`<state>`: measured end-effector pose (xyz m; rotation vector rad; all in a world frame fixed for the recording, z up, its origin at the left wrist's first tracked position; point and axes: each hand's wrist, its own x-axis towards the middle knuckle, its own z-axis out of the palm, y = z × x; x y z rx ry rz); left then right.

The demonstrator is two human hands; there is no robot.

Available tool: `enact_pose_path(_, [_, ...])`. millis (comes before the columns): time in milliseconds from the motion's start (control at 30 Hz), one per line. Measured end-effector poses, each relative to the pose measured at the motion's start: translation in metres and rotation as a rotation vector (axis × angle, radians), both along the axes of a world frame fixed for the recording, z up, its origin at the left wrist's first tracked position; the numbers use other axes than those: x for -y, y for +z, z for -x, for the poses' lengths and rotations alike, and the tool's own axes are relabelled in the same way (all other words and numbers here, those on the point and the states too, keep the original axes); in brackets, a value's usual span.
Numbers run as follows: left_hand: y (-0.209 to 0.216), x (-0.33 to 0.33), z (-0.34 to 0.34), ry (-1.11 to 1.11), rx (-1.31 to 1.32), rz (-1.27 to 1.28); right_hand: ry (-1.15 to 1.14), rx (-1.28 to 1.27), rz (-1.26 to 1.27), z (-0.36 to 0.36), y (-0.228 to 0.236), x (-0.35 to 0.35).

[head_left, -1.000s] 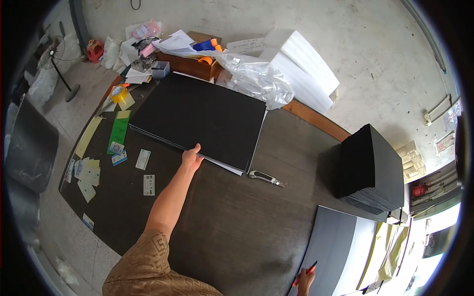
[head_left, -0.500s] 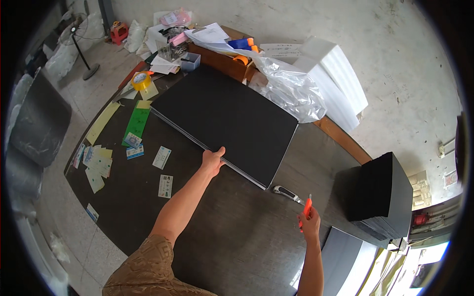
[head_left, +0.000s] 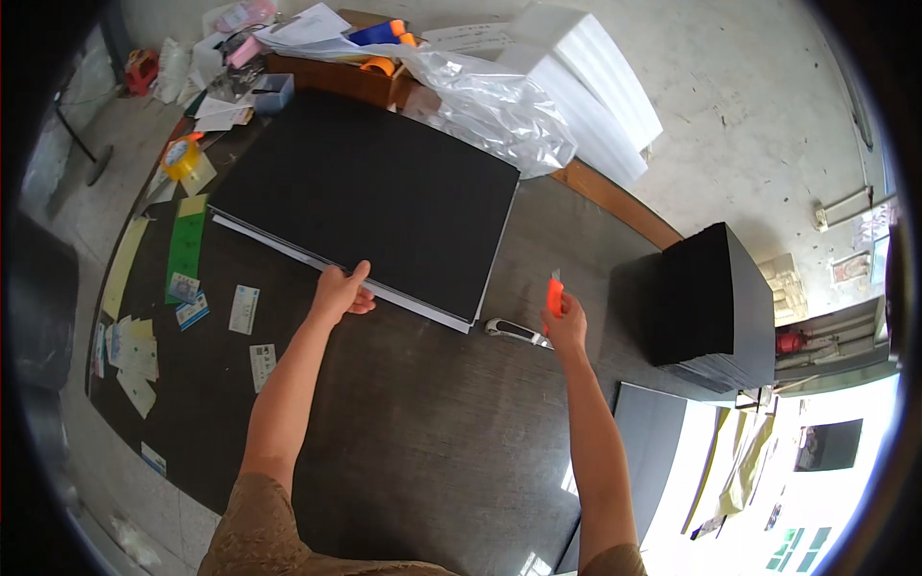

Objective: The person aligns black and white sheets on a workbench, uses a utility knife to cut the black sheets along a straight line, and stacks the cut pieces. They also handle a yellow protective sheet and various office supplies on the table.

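A large stack of black boards [head_left: 375, 192] lies on the dark table, with white layers showing along its front edge. My left hand [head_left: 338, 293] is at that front edge, thumb on top and fingers curled below, gripping the edge of the black board. My right hand [head_left: 569, 324] is closed around an orange utility knife [head_left: 554, 296], its blade pointing up and away from me. Flat on the table, between the stack's near right corner and my right hand, is a second, grey-and-black utility knife [head_left: 514, 331]; my right hand hides its tip.
A tall pile of black boards [head_left: 711, 307] stands at the right, near a dark sheet [head_left: 648, 432]. Clear plastic wrap [head_left: 499, 115] and white foam [head_left: 586, 86] sit behind the stack. Cards [head_left: 244, 309], a green strip [head_left: 185, 245] and yellow tape [head_left: 181, 157] lie at the left.
My view has shifted rightward. My right hand has raised the orange knife further forward, beside the grey-and-black one. My left hand stays at the stack's front edge, where more white now shows.
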<state>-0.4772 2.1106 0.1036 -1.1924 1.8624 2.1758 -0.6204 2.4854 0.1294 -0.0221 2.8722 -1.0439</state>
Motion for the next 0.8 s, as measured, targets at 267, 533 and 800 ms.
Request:
enact_pose_path(267, [0.005,-0.090,-0.024,-0.363,-0.151,0.699,-0.136,-0.209,-0.073,-0.018,-0.031,-0.012])
enact_pose_path(533, [-0.013,-0.212,0.041,-0.710,-0.708,1.623,-0.032,-0.301,-0.277,-0.206,-0.041,-0.102])
enact_pose_path(800, [-0.026,-0.232,0.028,-0.936,-0.535,1.437,-0.203,-0.076,-0.415,-0.372,-0.035,-0.204])
